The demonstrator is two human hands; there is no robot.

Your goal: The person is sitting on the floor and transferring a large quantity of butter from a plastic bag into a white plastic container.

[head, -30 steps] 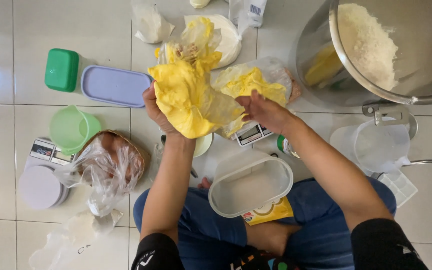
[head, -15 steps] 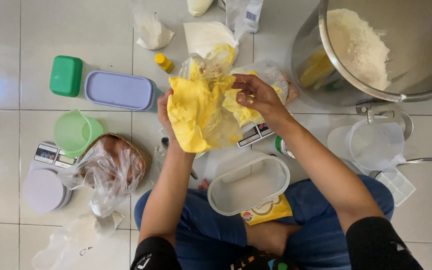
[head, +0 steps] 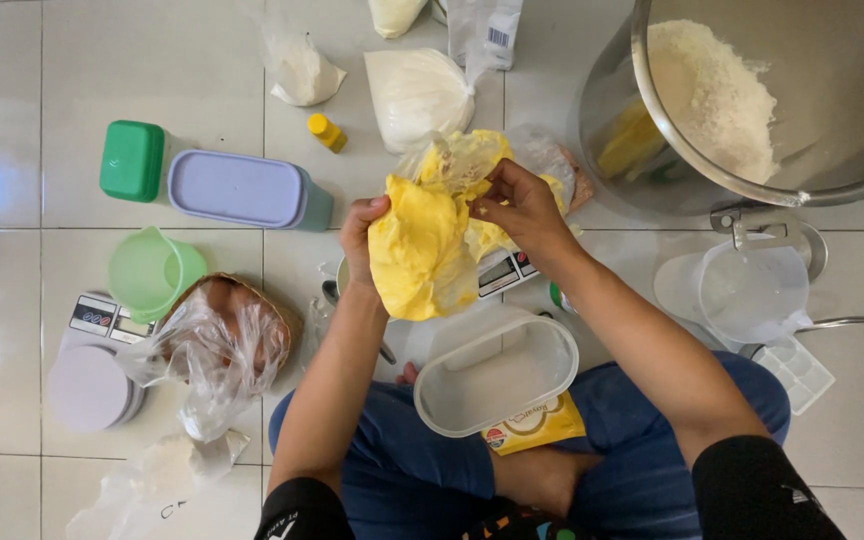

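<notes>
Above scale (head: 505, 272), mid-air: left hand (head: 364, 232) clenched on yellow block (head: 417, 250), fingers gripping its edge. Right hand (head: 522, 208) pinching clear wrap (head: 462, 160), part peeled. Block not fully unwrapped. Bowl (head: 802, 180) holds flour only. Tub (head: 497, 372) on lap, empty.

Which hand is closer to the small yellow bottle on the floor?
Left. The left hand grips the yellow mass just below the small yellow bottle; the right hand lies farther off.

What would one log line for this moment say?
left hand: gripping yellow lump in plastic bag | right hand: pulling the bag's top | below: empty white tub on lap | right: steel bowl with flour
</notes>
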